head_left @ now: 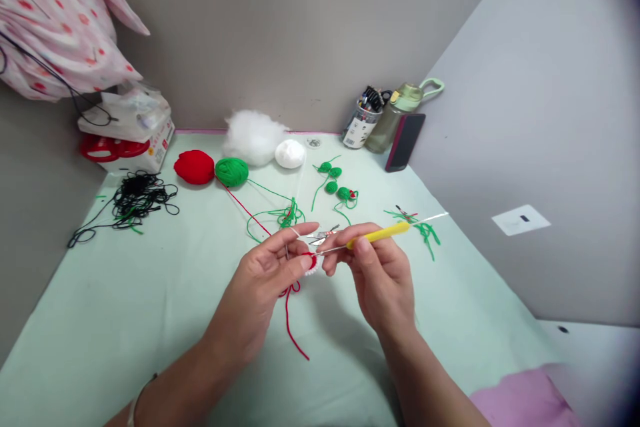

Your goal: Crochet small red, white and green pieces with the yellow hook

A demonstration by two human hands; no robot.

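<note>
My left hand (267, 271) pinches a small round crochet piece (313, 262), red in the middle with a white edge. White yarn runs over its raised index finger, and a red yarn tail (295, 332) hangs below. Between the thumb and fingers of my right hand (377, 277) is a crochet hook (383, 234) with a yellow handle. Its metal tip reaches the piece's edge; the exact stitch is too small to make out. Just beyond my fingers lies a pair of small scissors (324, 236), partly hidden.
Behind stand red (194, 167), green (231, 172) and white (290, 154) yarn balls beside fluffy stuffing (254, 137). Small green crochet pieces (344, 193) lie mid-table. Black cord (141, 199) is at left; yarn scraps (427, 233), a phone (405, 142), pen cup (361, 125) and bottle (387, 123) are at right.
</note>
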